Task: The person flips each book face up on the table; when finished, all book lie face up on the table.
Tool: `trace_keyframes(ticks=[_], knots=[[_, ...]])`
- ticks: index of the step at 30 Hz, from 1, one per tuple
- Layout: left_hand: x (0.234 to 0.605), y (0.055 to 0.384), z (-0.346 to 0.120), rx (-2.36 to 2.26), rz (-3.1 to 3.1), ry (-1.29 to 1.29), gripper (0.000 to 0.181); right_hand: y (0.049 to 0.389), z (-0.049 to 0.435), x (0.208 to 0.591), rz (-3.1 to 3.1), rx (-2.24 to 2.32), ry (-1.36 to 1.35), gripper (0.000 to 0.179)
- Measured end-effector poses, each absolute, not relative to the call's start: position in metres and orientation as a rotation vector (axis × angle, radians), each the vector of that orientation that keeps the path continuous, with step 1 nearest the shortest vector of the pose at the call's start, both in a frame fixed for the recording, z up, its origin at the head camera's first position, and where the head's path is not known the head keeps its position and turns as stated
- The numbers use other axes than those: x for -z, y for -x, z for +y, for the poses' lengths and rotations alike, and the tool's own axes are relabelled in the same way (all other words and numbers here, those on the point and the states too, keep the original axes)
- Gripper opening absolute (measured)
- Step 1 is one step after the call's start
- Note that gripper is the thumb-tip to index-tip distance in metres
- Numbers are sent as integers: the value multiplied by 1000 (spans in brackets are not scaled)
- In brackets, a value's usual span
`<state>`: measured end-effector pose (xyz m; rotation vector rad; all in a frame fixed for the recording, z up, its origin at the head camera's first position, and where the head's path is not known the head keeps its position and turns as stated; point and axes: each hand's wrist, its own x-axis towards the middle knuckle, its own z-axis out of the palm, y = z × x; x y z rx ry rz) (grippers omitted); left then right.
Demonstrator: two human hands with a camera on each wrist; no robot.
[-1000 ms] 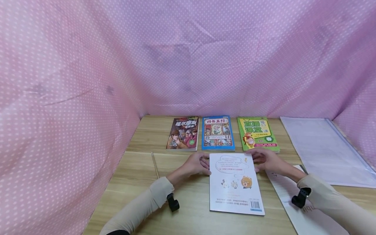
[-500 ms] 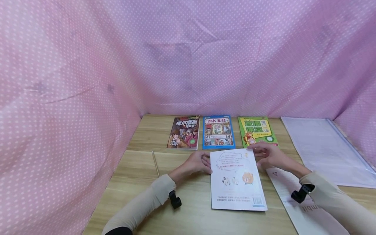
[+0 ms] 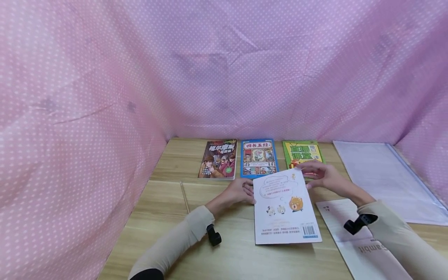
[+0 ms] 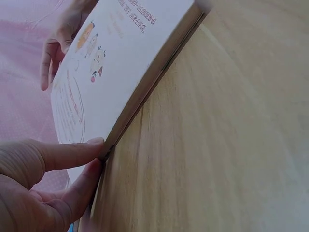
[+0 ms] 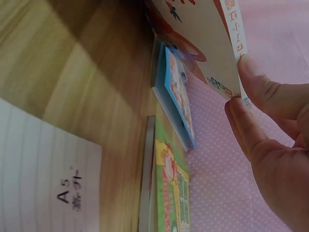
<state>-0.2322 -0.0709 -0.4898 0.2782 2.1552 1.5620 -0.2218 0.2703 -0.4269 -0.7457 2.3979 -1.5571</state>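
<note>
A white-backed book (image 3: 276, 217) with cartoon animals and a barcode is held above the table, its right side raised. At its left edge my left hand (image 3: 238, 191) pinches it between thumb and fingers; the left wrist view shows the thumb on the back cover of the book (image 4: 130, 53). My right hand (image 3: 327, 177) grips the top right corner. In the right wrist view, the right hand (image 5: 275, 125) has its thumb and fingers on the spine end of the book (image 5: 207, 43), whose illustrated front cover faces down.
Along the far edge lie a dark comic-style book (image 3: 217, 159), a blue book (image 3: 259, 157) and a green book (image 3: 302, 151). A clear plastic folder (image 3: 388, 179) lies at right, a lined notepad (image 3: 350, 229) nearer. A thin stick (image 3: 184, 196) lies left.
Both hands have lifted the white book off the table, its right side highest. It has shifted slightly right and away from me, now overlapping the green book in view.
</note>
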Motion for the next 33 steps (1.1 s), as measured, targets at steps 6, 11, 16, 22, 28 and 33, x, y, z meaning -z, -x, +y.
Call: trace_keyframes(ticks=[6, 11, 16, 22, 28, 33], knots=[[488, 233, -65, -1549, 2166, -255, 65, 224, 274, 425, 2319, 1615, 860, 65], [489, 233, -63, -1544, 2173, -257, 63, 224, 275, 423, 2282, 1645, 839, 65], [490, 232, -62, -1541, 2168, -267, 62, 224, 273, 422, 2225, 1669, 843, 65], [488, 231, -59, -1540, 2178, -284, 60, 225, 271, 416, 2206, 1659, 907, 62], [492, 231, -53, -1555, 2194, -291, 61, 225, 268, 410, 2199, 1664, 909, 61], [495, 230, -50, -1579, 2198, -298, 63, 226, 265, 405, 2180, 1688, 869, 64]])
